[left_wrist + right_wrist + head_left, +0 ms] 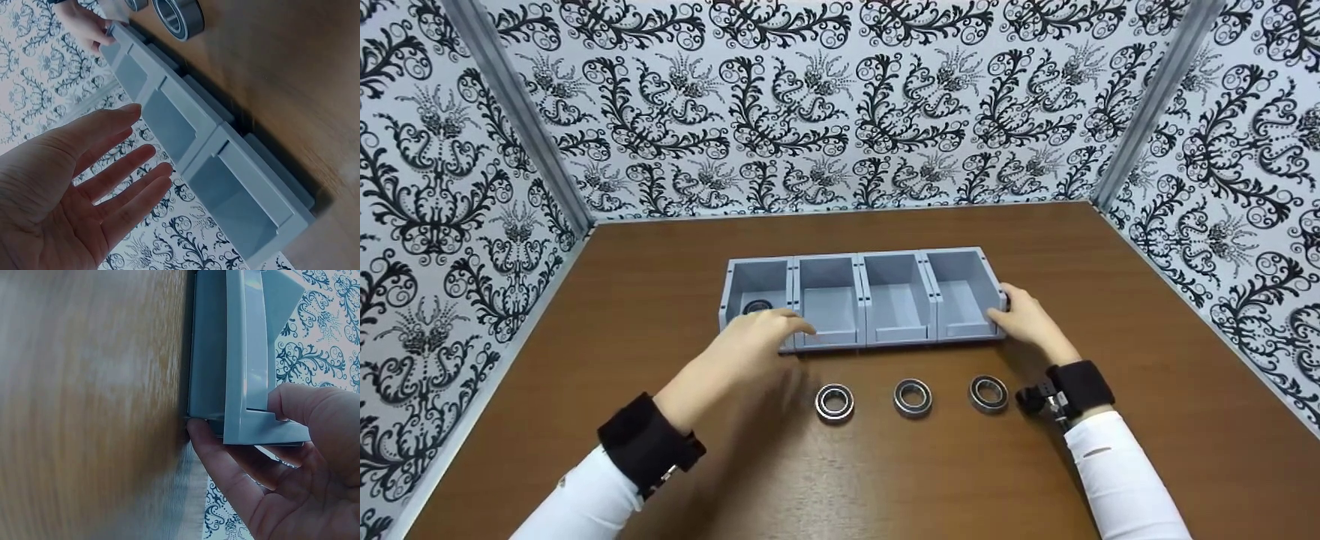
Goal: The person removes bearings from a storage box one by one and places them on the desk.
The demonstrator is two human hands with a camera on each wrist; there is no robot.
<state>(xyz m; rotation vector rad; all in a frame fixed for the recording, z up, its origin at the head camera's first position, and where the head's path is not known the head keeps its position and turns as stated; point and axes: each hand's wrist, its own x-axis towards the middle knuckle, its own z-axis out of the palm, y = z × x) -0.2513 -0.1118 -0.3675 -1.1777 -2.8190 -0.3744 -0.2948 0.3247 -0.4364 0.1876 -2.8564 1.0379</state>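
A row of joined grey storage bins point(900, 338) stands on the table, and a ball bearing point(757, 306) lies in the leftmost bin. My left hand point(757, 337) hovers at the front of that bin, holding nothing; in the left wrist view its fingers point(126, 169) are spread and slightly bent. At the other end, my right hand point(1030, 319) grips the rightmost bin, the thumb point(287, 402) over its front rim and the other fingers along its outer side. Three more bearings, left point(835, 403), middle point(913, 398) and right point(988, 394), lie in front of the bins.
The brown wooden table point(885, 480) is bounded by a back wall point(825, 105) and side walls with black-and-white floral patterns. Grey metal posts point(521, 120) mark the corners. Black straps point(645, 442) with small cameras sit on both wrists.
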